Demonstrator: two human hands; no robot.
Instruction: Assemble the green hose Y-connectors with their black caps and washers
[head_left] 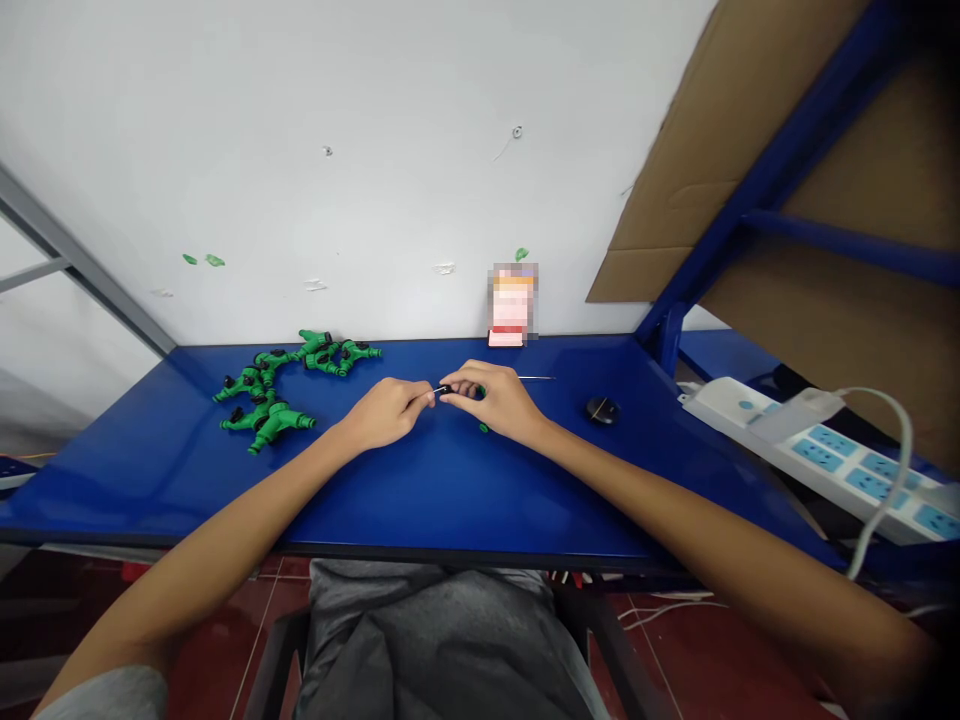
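- Left sleeve (101,697): short, pale grey fabric, cut off by the view's lower edge
- Lap garment (442,645): soft grey cloth, creased, darker along its folds
- Left hand (382,415) and right hand (499,400): bare, slim fingers
- Left forearm (214,530) and right forearm (712,500): bare, long, slender

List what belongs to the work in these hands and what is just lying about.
In the work: left hand and right hand, both pinching a small black part; small green piece; green plastic hose connectors; thin metal pin.

Just lying about: round black disc; power strip; cardboard sheet.
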